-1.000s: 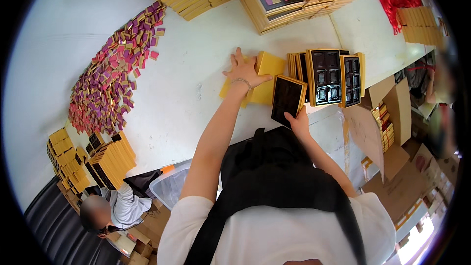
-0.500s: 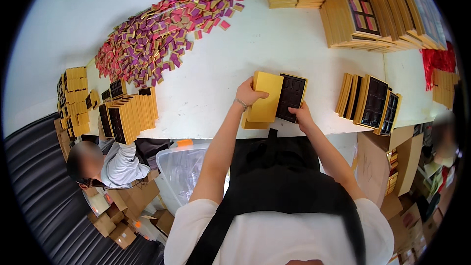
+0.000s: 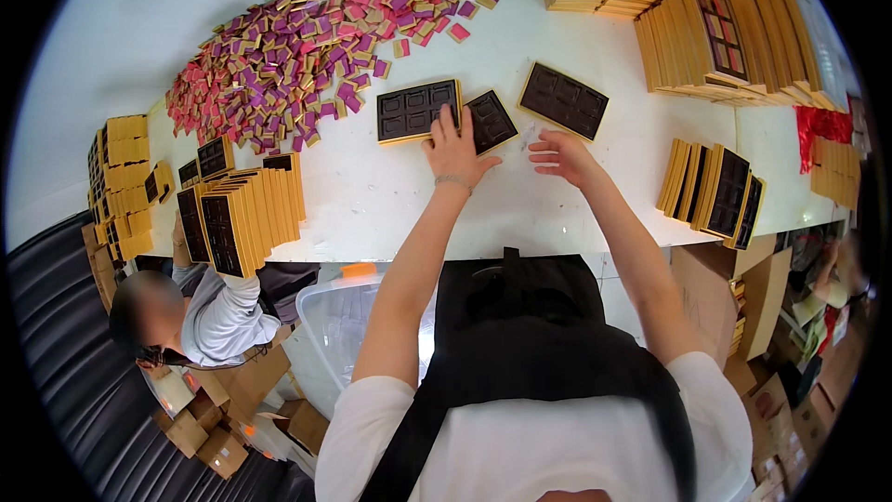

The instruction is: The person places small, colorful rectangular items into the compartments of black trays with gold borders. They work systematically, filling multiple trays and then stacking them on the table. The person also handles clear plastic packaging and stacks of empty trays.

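Observation:
Three shallow gold boxes with dark compartment inserts lie face up on the white table in front of me. My left hand (image 3: 452, 151) has its fingers spread, the tips resting at the edge of the left box (image 3: 409, 110) and beside the middle box (image 3: 491, 123), which lies slanted against it and is partly covered. Holding nothing, my right hand (image 3: 565, 156) hovers with fingers apart just below the right box (image 3: 565, 100), which is tilted and apart from the other two. The compartments I can see in them hold nothing.
A large heap of small purple, pink and gold wrapped pieces (image 3: 307, 56) covers the far left. Stacked gold boxes (image 3: 255, 214) stand at left, near a co-worker's sleeve (image 3: 223, 321). More boxes (image 3: 720, 191) lean at right; tall stacks (image 3: 669, 37) rise far right.
My hands have let go of the gold boxes they held near the front edge. Three boxes now lie spread farther back on the table, and both hands have opened.

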